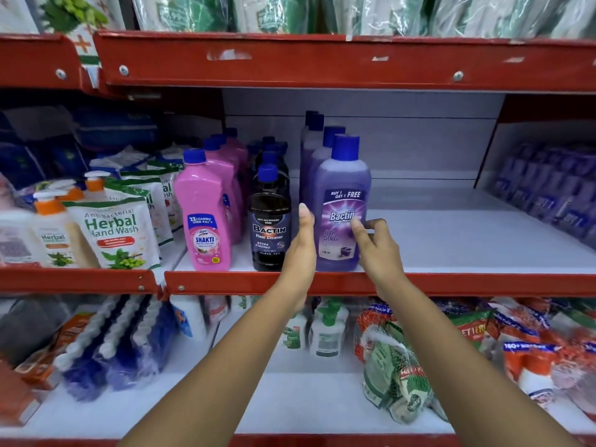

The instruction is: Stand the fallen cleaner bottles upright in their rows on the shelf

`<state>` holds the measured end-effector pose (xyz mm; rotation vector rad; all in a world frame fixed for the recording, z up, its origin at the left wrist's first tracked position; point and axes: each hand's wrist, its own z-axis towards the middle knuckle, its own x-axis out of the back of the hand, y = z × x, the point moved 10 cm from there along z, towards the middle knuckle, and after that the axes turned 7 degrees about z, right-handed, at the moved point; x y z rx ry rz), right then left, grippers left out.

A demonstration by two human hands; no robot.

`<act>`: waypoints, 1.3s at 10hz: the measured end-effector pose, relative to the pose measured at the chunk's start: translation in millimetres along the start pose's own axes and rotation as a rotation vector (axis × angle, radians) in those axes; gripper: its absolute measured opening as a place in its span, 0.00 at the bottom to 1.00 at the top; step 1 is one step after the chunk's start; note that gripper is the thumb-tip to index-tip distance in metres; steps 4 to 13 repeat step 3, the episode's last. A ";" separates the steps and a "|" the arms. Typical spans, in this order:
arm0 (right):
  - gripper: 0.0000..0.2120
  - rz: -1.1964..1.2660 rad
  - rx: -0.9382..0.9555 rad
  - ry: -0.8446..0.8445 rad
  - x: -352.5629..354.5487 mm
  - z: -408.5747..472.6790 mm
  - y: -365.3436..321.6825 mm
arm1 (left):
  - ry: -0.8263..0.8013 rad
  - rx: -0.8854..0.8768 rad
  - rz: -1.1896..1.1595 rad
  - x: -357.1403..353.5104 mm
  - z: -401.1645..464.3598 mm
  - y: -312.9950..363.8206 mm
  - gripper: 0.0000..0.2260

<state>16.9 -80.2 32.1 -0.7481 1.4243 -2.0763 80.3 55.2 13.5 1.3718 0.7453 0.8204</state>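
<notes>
Three rows of cleaner bottles stand upright on the middle shelf (451, 253): pink Shakti bottles (206, 214), dark Bactin bottles (270, 227) and purple Bactin bottles (342, 217), all with blue caps. My left hand (301, 250) is flat with fingers straight, at the left side of the front purple bottle, between it and the front dark bottle. My right hand (375, 246) is at that bottle's right side, thumb and fingers curled, fingertips touching its label. Whether either hand grips the bottle I cannot tell. No fallen bottle is visible.
Herbal hand wash pouches (113, 233) and pump bottles (51, 227) fill the shelf to the left. Purple packs (548, 195) lie at the far right. The red shelf lip (322, 282) runs along the front. Brushes (109, 346) and netted packs (396, 359) sit on the shelf below.
</notes>
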 end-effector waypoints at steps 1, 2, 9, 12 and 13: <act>0.19 0.008 -0.009 -0.023 1.8 -3.3 3.1 | -0.003 -0.009 0.002 -0.7 -7.1 4.5 0.56; 0.21 0.014 -0.050 -0.054 1.7 -7.0 1.9 | 0.006 -0.006 0.012 0.3 -11.6 7.1 0.57; 0.25 -0.089 -0.041 -0.048 4.9 -11.0 -2.0 | 0.024 0.000 0.041 2.8 -15.6 4.9 0.54; 0.25 -0.089 -0.041 -0.048 4.9 -11.0 -2.0 | 0.024 0.000 0.041 2.8 -15.6 4.9 0.54; 0.25 -0.089 -0.041 -0.048 4.9 -11.0 -2.0 | 0.024 0.000 0.041 2.8 -15.6 4.9 0.54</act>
